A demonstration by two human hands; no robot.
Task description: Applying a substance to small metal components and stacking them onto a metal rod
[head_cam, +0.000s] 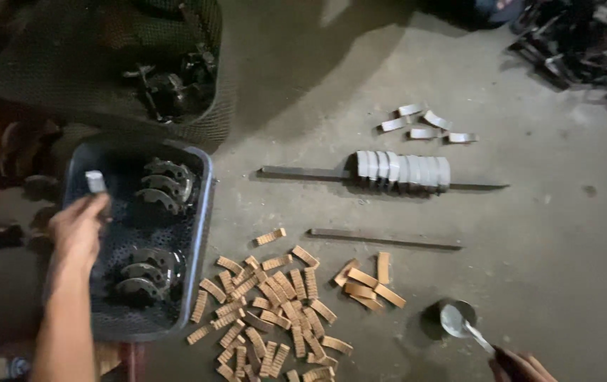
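Note:
My left hand (77, 230) reaches over the left edge of a dark plastic crate (204, 212) and pinches a small grey metal piece (95, 181). Curved grey metal shoes (162, 187) lie inside the crate in two groups. At the bottom right, my right hand (519, 366) grips the handle of a metal spoon (463, 324) whose bowl rests over a small dark round tin (439, 318). A heap of short tan ribbed lining strips (275, 311) lies on the concrete floor between the two hands.
Curved grey shoes sit in a row (402, 170) on a long metal bar (296, 172), with a few loose ones (424, 126) behind. A second bar (385, 239) lies nearer. A mesh basket of dark parts (169, 85) is at the top left, scrap metal (579, 42) at the top right.

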